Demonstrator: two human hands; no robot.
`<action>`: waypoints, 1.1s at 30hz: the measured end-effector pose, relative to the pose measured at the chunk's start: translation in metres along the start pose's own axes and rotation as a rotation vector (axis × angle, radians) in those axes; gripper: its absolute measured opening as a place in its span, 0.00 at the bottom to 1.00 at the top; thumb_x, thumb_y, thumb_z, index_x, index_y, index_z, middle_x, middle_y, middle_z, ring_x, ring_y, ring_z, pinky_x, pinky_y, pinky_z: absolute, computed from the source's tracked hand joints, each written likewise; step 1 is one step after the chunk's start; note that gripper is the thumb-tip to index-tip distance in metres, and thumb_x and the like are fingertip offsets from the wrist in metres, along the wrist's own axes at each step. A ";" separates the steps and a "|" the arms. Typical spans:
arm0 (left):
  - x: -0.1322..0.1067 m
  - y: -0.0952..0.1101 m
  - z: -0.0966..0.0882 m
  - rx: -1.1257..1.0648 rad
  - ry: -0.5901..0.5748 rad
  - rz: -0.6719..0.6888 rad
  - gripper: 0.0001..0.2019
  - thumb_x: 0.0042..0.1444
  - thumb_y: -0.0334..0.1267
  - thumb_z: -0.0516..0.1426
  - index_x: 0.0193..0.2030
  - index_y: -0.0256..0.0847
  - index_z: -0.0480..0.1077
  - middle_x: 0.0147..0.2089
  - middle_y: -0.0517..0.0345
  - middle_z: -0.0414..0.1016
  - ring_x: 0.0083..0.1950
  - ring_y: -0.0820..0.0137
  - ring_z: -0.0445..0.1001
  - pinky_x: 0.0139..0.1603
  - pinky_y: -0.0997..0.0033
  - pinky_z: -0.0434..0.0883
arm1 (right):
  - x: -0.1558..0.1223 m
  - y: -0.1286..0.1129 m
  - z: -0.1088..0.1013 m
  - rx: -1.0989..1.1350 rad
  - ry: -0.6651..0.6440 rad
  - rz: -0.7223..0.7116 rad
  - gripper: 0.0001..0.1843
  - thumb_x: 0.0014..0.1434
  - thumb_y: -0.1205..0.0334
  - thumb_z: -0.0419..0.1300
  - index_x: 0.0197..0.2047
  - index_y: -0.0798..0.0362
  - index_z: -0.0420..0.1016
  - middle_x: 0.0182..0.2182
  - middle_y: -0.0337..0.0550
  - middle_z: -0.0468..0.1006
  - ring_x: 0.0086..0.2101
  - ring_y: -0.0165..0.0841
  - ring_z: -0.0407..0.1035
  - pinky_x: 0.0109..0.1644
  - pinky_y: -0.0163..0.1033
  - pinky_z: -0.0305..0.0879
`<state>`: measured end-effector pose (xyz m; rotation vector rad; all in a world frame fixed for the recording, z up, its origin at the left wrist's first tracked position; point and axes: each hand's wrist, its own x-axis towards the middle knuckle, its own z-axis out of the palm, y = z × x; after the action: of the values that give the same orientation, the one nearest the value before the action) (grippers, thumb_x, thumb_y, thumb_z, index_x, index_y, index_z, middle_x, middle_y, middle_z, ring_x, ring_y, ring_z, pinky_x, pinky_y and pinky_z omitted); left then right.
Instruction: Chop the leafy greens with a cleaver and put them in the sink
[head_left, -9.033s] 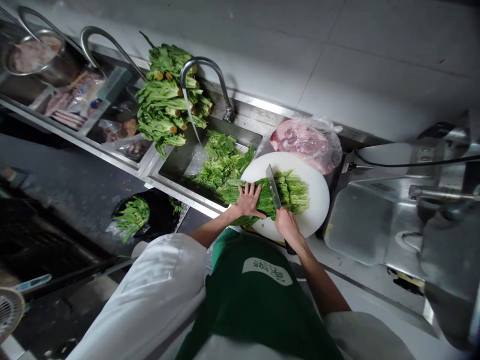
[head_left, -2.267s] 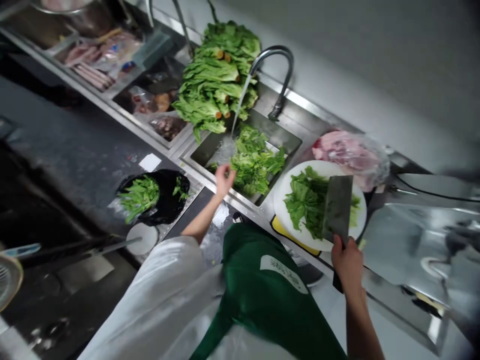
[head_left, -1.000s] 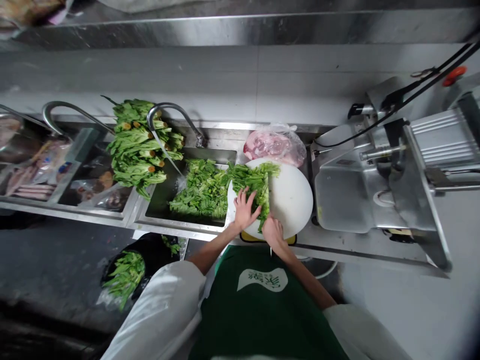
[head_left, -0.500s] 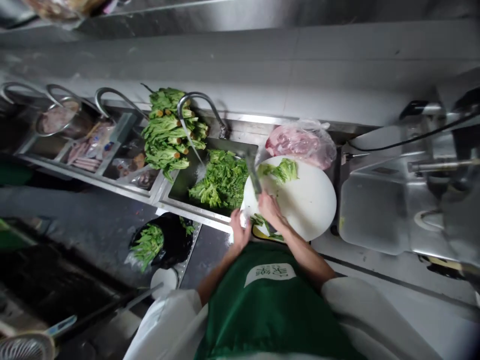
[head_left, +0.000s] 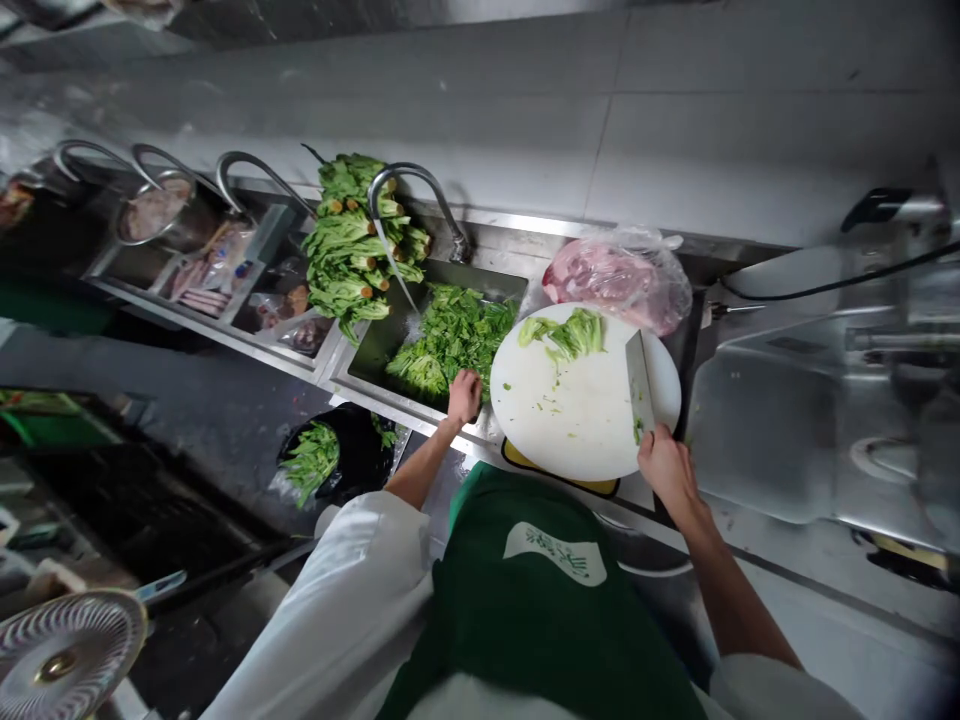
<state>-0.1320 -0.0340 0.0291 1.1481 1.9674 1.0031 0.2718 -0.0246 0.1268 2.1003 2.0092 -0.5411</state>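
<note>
One cleaver (head_left: pixel 639 385) juts forward, gripped in the right fingers (head_left: pixel 655 450).

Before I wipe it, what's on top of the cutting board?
On the board, leafy greens lie toward the far edge, small scraps nearer; what the greens and cleaver cover is hidden.

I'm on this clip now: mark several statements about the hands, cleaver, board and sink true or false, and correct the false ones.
1. The right hand grips the cleaver. True.
2. The left hand rests on the bagged meat. False: it is at the near edge of the sink.
3. Leafy pieces lie on the white board. True.
4. The faucet above the sink is off. False: water runs from it.
</note>
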 end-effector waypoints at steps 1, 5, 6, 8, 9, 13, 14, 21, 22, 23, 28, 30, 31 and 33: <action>0.010 -0.007 -0.012 -0.168 0.064 -0.109 0.07 0.57 0.41 0.62 0.33 0.39 0.72 0.43 0.47 0.76 0.51 0.58 0.72 0.58 0.52 0.68 | 0.004 0.002 0.001 -0.006 0.001 -0.010 0.19 0.70 0.60 0.46 0.50 0.60 0.74 0.32 0.56 0.81 0.31 0.38 0.73 0.33 0.40 0.52; 0.029 -0.030 -0.039 -0.450 0.207 -0.288 0.15 0.51 0.47 0.65 0.28 0.39 0.66 0.28 0.59 0.69 0.33 0.69 0.70 0.39 0.66 0.73 | 0.018 0.007 0.004 -0.019 0.032 -0.036 0.21 0.70 0.59 0.46 0.49 0.61 0.75 0.31 0.57 0.80 0.30 0.40 0.73 0.33 0.40 0.54; 0.031 -0.035 -0.043 -0.489 0.236 -0.301 0.16 0.50 0.49 0.65 0.29 0.39 0.66 0.27 0.59 0.68 0.32 0.71 0.69 0.37 0.67 0.72 | 0.021 0.008 0.004 -0.022 0.043 -0.043 0.21 0.70 0.59 0.46 0.49 0.62 0.76 0.31 0.57 0.80 0.30 0.40 0.73 0.34 0.40 0.55; 0.031 -0.042 -0.052 -0.562 0.289 -0.323 0.17 0.50 0.51 0.65 0.30 0.39 0.67 0.28 0.59 0.69 0.31 0.72 0.68 0.35 0.69 0.72 | 0.026 0.009 0.004 -0.035 0.061 -0.061 0.21 0.69 0.59 0.47 0.49 0.62 0.76 0.31 0.58 0.80 0.30 0.41 0.73 0.34 0.40 0.57; 0.031 -0.046 -0.058 -0.593 0.309 -0.333 0.17 0.51 0.52 0.64 0.31 0.39 0.69 0.29 0.58 0.70 0.32 0.72 0.69 0.35 0.69 0.72 | 0.028 0.008 0.004 -0.045 0.064 -0.067 0.21 0.69 0.59 0.47 0.49 0.63 0.76 0.30 0.58 0.80 0.30 0.41 0.73 0.34 0.41 0.57; 0.027 -0.060 -0.082 -0.681 0.345 -0.371 0.16 0.51 0.48 0.65 0.38 0.38 0.74 0.36 0.51 0.76 0.39 0.68 0.74 0.37 0.68 0.72 | 0.032 0.001 0.001 -0.108 0.044 -0.065 0.23 0.69 0.58 0.46 0.50 0.64 0.76 0.30 0.58 0.80 0.31 0.44 0.75 0.35 0.41 0.59; 0.026 -0.063 -0.087 -0.700 0.342 -0.375 0.15 0.50 0.45 0.67 0.40 0.38 0.75 0.38 0.50 0.77 0.41 0.67 0.75 0.39 0.68 0.72 | 0.032 -0.002 0.000 -0.124 0.041 -0.062 0.23 0.69 0.58 0.46 0.50 0.64 0.76 0.29 0.58 0.79 0.32 0.45 0.75 0.35 0.42 0.60; 0.028 -0.081 -0.113 -0.853 0.245 -0.257 0.16 0.44 0.29 0.66 0.43 0.36 0.77 0.40 0.50 0.79 0.46 0.65 0.78 0.53 0.62 0.71 | 0.032 -0.023 0.006 -0.165 0.124 -0.043 0.23 0.67 0.59 0.46 0.48 0.67 0.77 0.27 0.62 0.78 0.32 0.49 0.76 0.35 0.44 0.62; 0.030 -0.083 -0.115 -0.855 0.236 -0.250 0.17 0.44 0.28 0.67 0.43 0.36 0.77 0.39 0.52 0.79 0.44 0.65 0.79 0.54 0.61 0.71 | 0.031 -0.027 0.009 -0.169 0.139 -0.033 0.23 0.67 0.59 0.46 0.47 0.67 0.77 0.27 0.63 0.79 0.32 0.49 0.76 0.35 0.45 0.62; 0.034 -0.086 -0.117 -0.851 0.231 -0.242 0.17 0.43 0.29 0.67 0.43 0.36 0.77 0.37 0.53 0.78 0.42 0.66 0.79 0.54 0.60 0.72 | 0.031 -0.031 0.012 -0.173 0.150 -0.019 0.23 0.67 0.59 0.46 0.47 0.67 0.77 0.27 0.64 0.78 0.32 0.50 0.76 0.35 0.45 0.62; 0.055 -0.103 -0.129 -0.773 0.166 -0.150 0.20 0.43 0.38 0.71 0.44 0.36 0.77 0.35 0.57 0.75 0.36 0.70 0.75 0.50 0.60 0.74 | 0.028 -0.069 0.022 -0.211 0.131 0.113 0.24 0.67 0.59 0.45 0.49 0.68 0.76 0.28 0.65 0.79 0.32 0.51 0.76 0.35 0.46 0.64; 0.065 -0.111 -0.139 -0.665 0.168 -0.116 0.21 0.44 0.41 0.70 0.45 0.37 0.77 0.42 0.53 0.77 0.40 0.68 0.75 0.50 0.60 0.75 | 0.024 -0.093 0.022 -0.220 0.080 0.147 0.24 0.68 0.59 0.44 0.51 0.67 0.74 0.30 0.65 0.79 0.33 0.51 0.77 0.37 0.46 0.65; 0.069 -0.117 -0.145 -0.582 0.180 -0.100 0.21 0.43 0.40 0.71 0.45 0.37 0.77 0.46 0.52 0.77 0.44 0.67 0.75 0.52 0.61 0.74 | 0.021 -0.108 0.022 -0.219 0.054 0.157 0.23 0.68 0.60 0.44 0.52 0.67 0.73 0.31 0.65 0.80 0.34 0.50 0.77 0.37 0.46 0.65; 0.077 -0.129 -0.158 -0.417 0.197 -0.081 0.20 0.44 0.39 0.70 0.46 0.38 0.77 0.51 0.50 0.76 0.50 0.64 0.75 0.54 0.62 0.73 | 0.018 -0.142 0.023 -0.206 0.026 0.177 0.22 0.68 0.61 0.44 0.53 0.67 0.72 0.33 0.65 0.80 0.35 0.49 0.77 0.39 0.45 0.64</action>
<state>-0.3447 -0.0529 -0.0124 0.7574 1.8139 1.4435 0.1282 -0.0071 0.1153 2.1388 1.7822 -0.2659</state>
